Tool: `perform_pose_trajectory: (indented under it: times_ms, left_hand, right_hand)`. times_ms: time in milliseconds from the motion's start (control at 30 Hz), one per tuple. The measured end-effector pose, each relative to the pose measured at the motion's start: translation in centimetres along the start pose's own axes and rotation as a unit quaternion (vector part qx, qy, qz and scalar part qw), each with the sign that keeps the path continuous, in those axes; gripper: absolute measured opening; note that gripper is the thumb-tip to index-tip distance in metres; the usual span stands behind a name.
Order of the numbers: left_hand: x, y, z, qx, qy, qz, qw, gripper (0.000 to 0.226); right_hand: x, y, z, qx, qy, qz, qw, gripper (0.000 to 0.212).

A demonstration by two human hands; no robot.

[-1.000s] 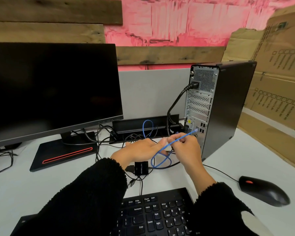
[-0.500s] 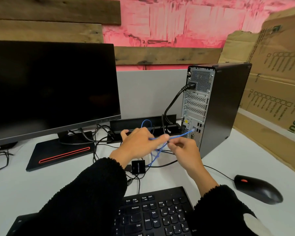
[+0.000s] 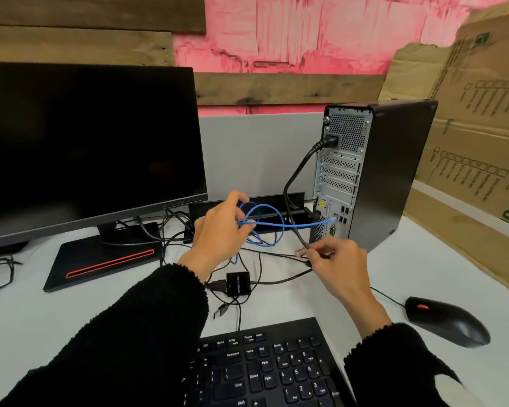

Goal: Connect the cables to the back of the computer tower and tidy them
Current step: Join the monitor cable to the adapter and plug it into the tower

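Note:
The black computer tower (image 3: pixel 391 171) stands at the right with its rear panel facing me. A thick black power cable (image 3: pixel 296 174) is plugged in near its top. A blue network cable (image 3: pixel 294 224) runs taut from a lower port to my left hand (image 3: pixel 221 230), which holds several loops of it. My right hand (image 3: pixel 335 259) is lower, in front of the tower's base, pinching a thin dark cable (image 3: pixel 301 240) beside a small tan piece (image 3: pixel 300 252). Loose black cables (image 3: pixel 265 259) lie under both hands.
A black monitor (image 3: pixel 86 148) on a red-striped base stands at the left. A small black adapter box (image 3: pixel 238 284) lies between my arms, a keyboard (image 3: pixel 271 365) in front, a mouse (image 3: pixel 447 321) at the right. Cardboard (image 3: pixel 467 142) leans behind the tower.
My left hand rose and gathered the blue cable into loops. My right hand let go of the blue cable, dropped toward the desk and pinched a thin dark cable.

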State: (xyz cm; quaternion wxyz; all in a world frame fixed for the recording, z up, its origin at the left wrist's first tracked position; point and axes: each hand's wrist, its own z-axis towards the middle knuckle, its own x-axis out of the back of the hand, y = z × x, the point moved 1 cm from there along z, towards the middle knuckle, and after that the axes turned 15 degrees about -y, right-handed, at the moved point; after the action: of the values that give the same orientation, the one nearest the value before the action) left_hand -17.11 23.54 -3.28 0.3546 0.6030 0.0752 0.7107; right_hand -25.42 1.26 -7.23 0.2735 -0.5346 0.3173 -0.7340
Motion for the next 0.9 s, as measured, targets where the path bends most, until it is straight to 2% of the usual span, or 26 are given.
perform_pose_trajectory:
  times_ms: [67, 167, 233, 300, 333, 367, 433, 500, 567, 633, 700, 767, 833, 900]
  left_hand:
    - [-0.1, 0.4, -0.1, -0.031, 0.000, 0.041, 0.999, 0.054]
    - [-0.9, 2.3, -1.2, -0.062, 0.029, 0.136, 0.988, 0.070]
    - [-2.2, 4.0, -2.5, -0.152, 0.081, 0.199, 0.965, 0.057]
    - [-4.4, 5.3, -3.6, -0.288, 0.079, 0.234, 0.925, 0.036]
    - [-5.4, 5.6, -3.9, -0.329, 0.048, 0.244, 0.911, 0.032]
    - [-6.2, 5.9, -4.0, -0.340, 0.014, 0.254, 0.905, 0.032]
    - [-7.1, 6.2, -3.9, -0.322, -0.011, 0.270, 0.907, 0.034]
    - [-7.4, 6.4, -4.0, -0.310, 0.007, 0.275, 0.910, 0.026]
    - [-7.5, 6.9, -4.0, -0.316, 0.027, 0.273, 0.908, 0.019]
    - [-7.4, 7.5, -4.1, -0.314, 0.040, 0.270, 0.909, 0.018]
    - [-7.2, 7.8, -3.9, -0.300, 0.068, 0.279, 0.910, 0.020]
    - [-6.8, 7.3, -3.5, -0.294, 0.083, 0.305, 0.902, 0.018]
    - [-6.7, 6.5, -3.3, -0.298, 0.077, 0.347, 0.886, 0.014]
    - [-7.2, 6.2, -3.5, -0.297, 0.058, 0.383, 0.873, 0.007]
  right_hand:
    - [0.3, 0.0, -0.2, -0.011, -0.040, -0.052, 0.998, 0.014]
    - [0.1, -0.4, -0.3, -0.011, -0.105, -0.172, 0.979, 0.037]
    - [0.2, -0.9, -0.5, -0.007, -0.109, -0.263, 0.959, 0.044]
    - [0.6, -1.5, -0.8, 0.012, -0.097, -0.313, 0.945, 0.033]
    - [0.9, -1.6, -0.8, 0.021, -0.087, -0.314, 0.945, 0.021]
    - [1.2, -1.6, -0.7, 0.025, -0.080, -0.304, 0.949, 0.018]
    - [2.0, -0.9, -0.2, 0.034, -0.092, -0.271, 0.958, 0.020]
    - [2.8, -0.2, 0.1, 0.063, -0.142, -0.207, 0.966, 0.012]
    - [3.6, 0.0, -0.2, 0.084, -0.186, -0.152, 0.967, 0.021]
    - [4.4, -0.1, -0.4, 0.088, -0.195, -0.125, 0.969, 0.027]
    - [5.4, -0.6, -0.3, 0.104, -0.154, -0.094, 0.978, 0.026]
    - [6.9, -1.7, 0.0, 0.143, -0.058, -0.076, 0.985, 0.023]
    - [8.8, -3.5, 0.3, 0.206, 0.055, -0.089, 0.973, 0.017]
    - [10.3, -5.8, 0.6, 0.261, 0.151, -0.124, 0.945, 0.011]
